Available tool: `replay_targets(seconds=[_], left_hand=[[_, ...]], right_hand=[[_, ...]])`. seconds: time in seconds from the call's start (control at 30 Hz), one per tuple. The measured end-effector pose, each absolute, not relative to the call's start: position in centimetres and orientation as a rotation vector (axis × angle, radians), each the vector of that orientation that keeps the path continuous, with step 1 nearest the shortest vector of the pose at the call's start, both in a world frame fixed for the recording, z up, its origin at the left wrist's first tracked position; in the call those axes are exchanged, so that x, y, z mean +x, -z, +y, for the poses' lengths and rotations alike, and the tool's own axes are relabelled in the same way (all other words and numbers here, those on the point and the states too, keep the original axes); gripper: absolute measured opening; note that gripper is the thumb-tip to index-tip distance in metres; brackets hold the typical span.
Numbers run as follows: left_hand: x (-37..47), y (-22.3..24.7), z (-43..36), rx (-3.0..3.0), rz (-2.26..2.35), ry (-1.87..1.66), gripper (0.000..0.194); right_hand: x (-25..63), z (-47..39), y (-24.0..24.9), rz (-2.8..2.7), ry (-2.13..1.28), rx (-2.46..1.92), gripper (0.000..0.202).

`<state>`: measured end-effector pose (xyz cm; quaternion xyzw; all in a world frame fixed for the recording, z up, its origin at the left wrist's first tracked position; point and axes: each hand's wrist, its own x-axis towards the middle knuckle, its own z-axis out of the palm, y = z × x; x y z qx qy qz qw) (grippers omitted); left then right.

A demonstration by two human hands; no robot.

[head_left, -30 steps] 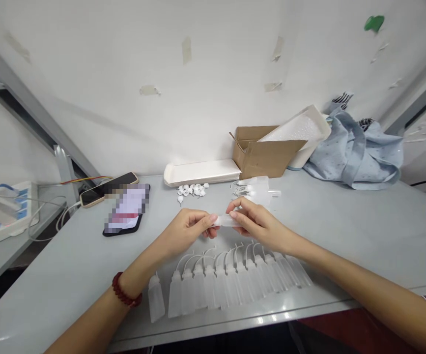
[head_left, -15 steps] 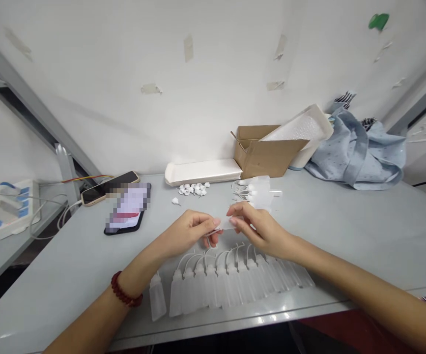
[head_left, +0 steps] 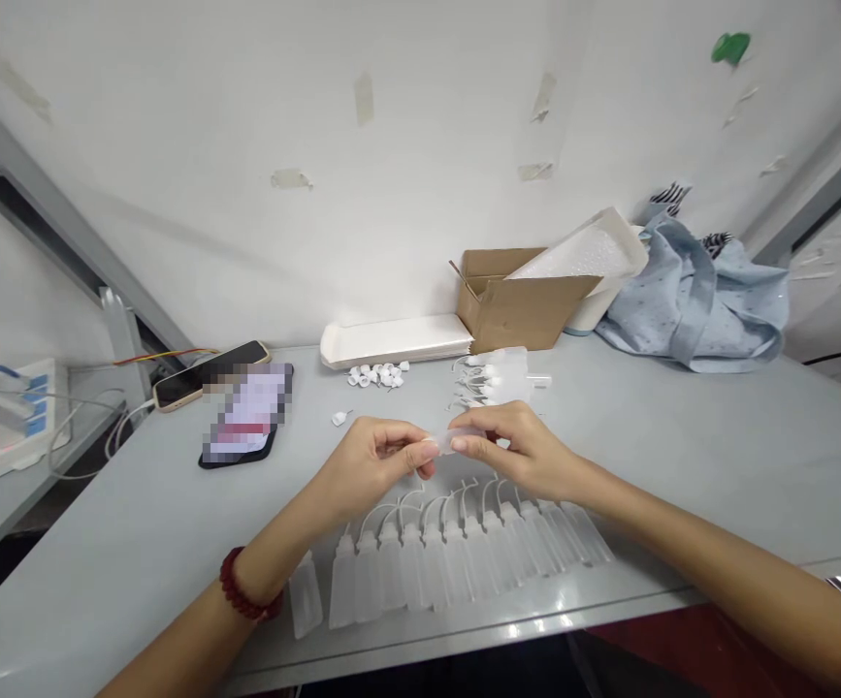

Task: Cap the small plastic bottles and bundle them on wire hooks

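Note:
Between my two hands lies a small translucent squeeze bottle (head_left: 446,442), held on its side above the table. My left hand (head_left: 372,467) pinches its neck end, and the fingers hide what is there. My right hand (head_left: 518,448) grips the bottle's body between thumb and fingers. Below my hands, a row of similar bottles (head_left: 435,572) with thin bent tubes on their tops lies along the front edge. A separate bottle (head_left: 305,599) lies left of that row, by my left forearm. Beyond my right hand are more bottles with white caps (head_left: 511,368).
White caps (head_left: 374,375) form a small pile, with one cap (head_left: 339,418) apart. Behind them lie white padded envelopes (head_left: 395,339) and a cardboard box (head_left: 529,310). Two phones (head_left: 252,407) (head_left: 209,375) and a power strip (head_left: 16,417) are left; a blue cloth bag (head_left: 696,296) is right.
My hands have come closer together on the bottle, and my left fingers have closed around its neck end. The whole view has shifted slightly.

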<state>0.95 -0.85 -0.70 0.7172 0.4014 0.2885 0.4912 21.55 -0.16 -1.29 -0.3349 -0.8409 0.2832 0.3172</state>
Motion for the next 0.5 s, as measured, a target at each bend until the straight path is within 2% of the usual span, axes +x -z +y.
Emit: replay_targets(seconds=[0.1,0.17,0.23,0.33,0.43,0.5], left_hand=[[1.3,0.7,-1.2,1.732,1.017,-0.762,0.021],[1.4,0.7,-1.2,1.693,1.036,-0.782,0.024],[1.3,0.7,-1.0,1.641,1.023,-0.743,0.029],[1.2,0.9,-0.7,1.515,0.965,-0.681,0.035],[1.1,1.0,-0.5,1.434,0.94,-0.686,0.035],[1.1,1.1,-0.6,1.482,0.943,-0.695,0.035]], right_hand=[[21.4,-0.3,0.8,-2.005,-1.194,-1.042,0.039],[21.3,-0.3,0.8,-1.931,-1.31,-1.043,0.04],[21.2,-0.2,0.9,-1.988,-1.171,-1.006,0.035],[21.2,0.1,1.6,-2.151,-0.696,-0.888,0.023],[21.3,0.3,2.6,-2.226,-0.326,-0.715,0.023],[21.4,0.4,3.0,-2.252,-0.222,-0.662,0.023]])
